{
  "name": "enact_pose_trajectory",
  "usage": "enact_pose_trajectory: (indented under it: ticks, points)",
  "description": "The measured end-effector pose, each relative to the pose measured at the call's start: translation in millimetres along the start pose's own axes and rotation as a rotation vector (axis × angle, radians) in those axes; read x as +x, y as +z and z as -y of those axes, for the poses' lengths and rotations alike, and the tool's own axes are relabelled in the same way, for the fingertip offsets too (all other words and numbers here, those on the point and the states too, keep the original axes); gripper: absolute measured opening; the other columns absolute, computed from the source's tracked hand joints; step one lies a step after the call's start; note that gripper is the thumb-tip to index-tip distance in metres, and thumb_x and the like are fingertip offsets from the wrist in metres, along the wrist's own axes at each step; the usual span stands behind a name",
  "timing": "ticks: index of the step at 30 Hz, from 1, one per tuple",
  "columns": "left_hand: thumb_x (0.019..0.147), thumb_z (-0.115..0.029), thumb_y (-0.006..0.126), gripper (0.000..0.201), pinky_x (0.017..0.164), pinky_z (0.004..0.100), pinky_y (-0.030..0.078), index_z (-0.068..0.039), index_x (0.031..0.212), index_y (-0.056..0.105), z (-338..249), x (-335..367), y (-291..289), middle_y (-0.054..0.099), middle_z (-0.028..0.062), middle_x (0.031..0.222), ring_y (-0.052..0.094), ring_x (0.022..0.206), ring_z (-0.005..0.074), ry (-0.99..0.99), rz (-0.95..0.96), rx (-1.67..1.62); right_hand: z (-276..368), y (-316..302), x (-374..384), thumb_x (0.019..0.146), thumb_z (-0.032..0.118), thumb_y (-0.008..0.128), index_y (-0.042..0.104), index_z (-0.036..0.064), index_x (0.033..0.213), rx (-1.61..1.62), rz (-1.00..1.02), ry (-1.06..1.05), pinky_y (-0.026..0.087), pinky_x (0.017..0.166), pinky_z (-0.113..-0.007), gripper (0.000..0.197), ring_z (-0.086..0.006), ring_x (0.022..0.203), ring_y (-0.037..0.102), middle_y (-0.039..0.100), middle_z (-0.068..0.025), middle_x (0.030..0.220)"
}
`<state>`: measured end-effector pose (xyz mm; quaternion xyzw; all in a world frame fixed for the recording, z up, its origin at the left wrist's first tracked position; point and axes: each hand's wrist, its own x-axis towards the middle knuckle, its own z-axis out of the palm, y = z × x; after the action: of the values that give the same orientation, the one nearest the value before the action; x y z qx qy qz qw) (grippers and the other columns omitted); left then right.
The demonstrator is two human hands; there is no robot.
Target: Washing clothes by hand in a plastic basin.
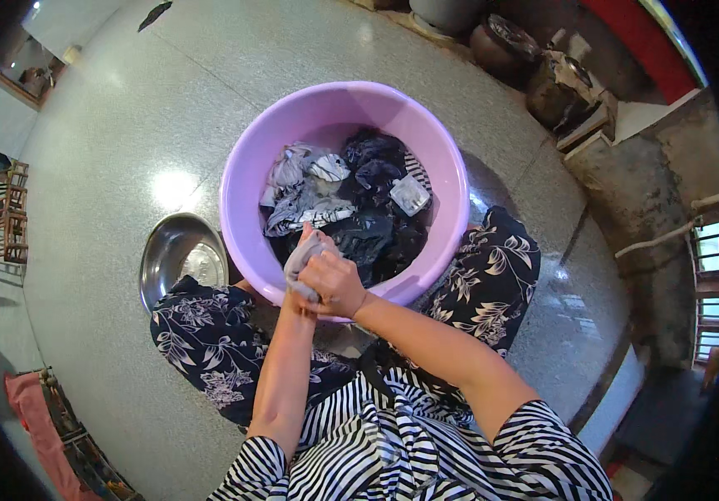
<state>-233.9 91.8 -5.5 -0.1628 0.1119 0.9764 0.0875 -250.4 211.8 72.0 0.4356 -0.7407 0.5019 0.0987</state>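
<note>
My two hands are together over the near rim of a pink-purple plastic tub (237, 209). Fingers curled, my right hand (333, 280) clenches a bunched light-grey cloth (299, 257). My left hand (303, 299) is pressed against the same cloth, partly covered by it and by the right hand; a fingertip pokes out above. Inside the tub lie wet clothes: grey garments (293, 204) at left, a black heap (372, 163) at back, and dark cloth (359, 238) near my hands. A clear, whitish squarish piece (410, 195) rests on the clothes at right.
A shiny steel basin (152, 259) stands on the floor left of the tub, close to my left knee. My legs in floral trousers (493, 288) flank the tub. Round pots (503, 46) stand far right; a wooden rack (6, 213) is far left.
</note>
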Motion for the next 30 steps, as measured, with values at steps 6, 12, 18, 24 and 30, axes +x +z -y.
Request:
enact_pose_trajectory:
  ticks: [6, 12, 18, 24, 30]
  points:
    - [0.086, -0.03, 0.043, 0.026, 0.071, 0.0322, 0.048, -0.009, 0.082, 0.058, -27.5, 11.9, -40.1, 0.06, 0.0068, 0.083, 0.058, 0.079, 0.0186, 0.239, -0.386, 0.644, -34.3, 26.9, 22.4, 0.067, 0.03, 0.057, 0.054, 0.0093, 0.072, -0.061, -0.023, 0.34, 0.047, 0.057, -0.037, 0.021, -0.0284, 0.067, 0.057, 0.056, -0.0121, 0.071]
    - [0.085, -0.026, 0.048, 0.026, 0.08, 0.0327, 0.044, -0.005, 0.097, 0.057, -1.2, 39.9, 30.8, 0.059, 0.0055, 0.096, 0.056, 0.088, 0.0174, 0.299, -0.532, 0.538, -140.7, 28.5, 17.2, 0.079, 0.033, 0.044, 0.062, 0.0053, 0.087, -0.156, 0.092, 1.127, 0.044, 0.076, -0.043, 0.034, -0.0371, 0.085, 0.056, 0.059, -0.0191, 0.093]
    - [0.082, -0.033, 0.054, 0.041, 0.083, 0.0316, 0.039, -0.002, 0.109, 0.05, -56.1, 68.3, 21.0, 0.053, 0.0094, 0.105, 0.051, 0.095, 0.0192, 0.371, -0.465, 0.631, -203.1, 12.7, 4.5, 0.079, 0.019, 0.045, 0.051, 0.0003, 0.091, -0.132, -0.107, 1.124, 0.042, 0.077, -0.045, 0.023, -0.0395, 0.089, 0.053, 0.056, -0.0243, 0.092]
    - [0.074, -0.027, 0.059, 0.068, 0.098, 0.0425, 0.025, -0.002, 0.129, 0.027, -92.7, 71.7, -60.0, 0.028, 0.0263, 0.129, 0.03, 0.118, 0.0393, 0.564, -1.091, 2.068, -203.9, 34.7, -10.2, 0.07, 0.006, 0.051, 0.05, 0.0035, 0.098, -0.301, 0.011, 0.925, 0.042, 0.077, -0.043, 0.028, -0.0373, 0.092, 0.049, 0.049, -0.0199, 0.103]
    - [0.072, -0.025, 0.059, 0.071, 0.099, 0.0495, 0.02, -0.013, 0.133, 0.025, -73.7, 103.5, -58.0, 0.021, 0.0182, 0.136, 0.019, 0.126, 0.0348, 0.336, -0.762, 2.511, -201.3, 77.3, 8.7, 0.071, 0.012, 0.056, 0.047, 0.011, 0.113, -0.368, 0.156, 0.542, 0.039, 0.082, -0.048, 0.043, -0.0357, 0.106, 0.041, 0.039, -0.0177, 0.118]
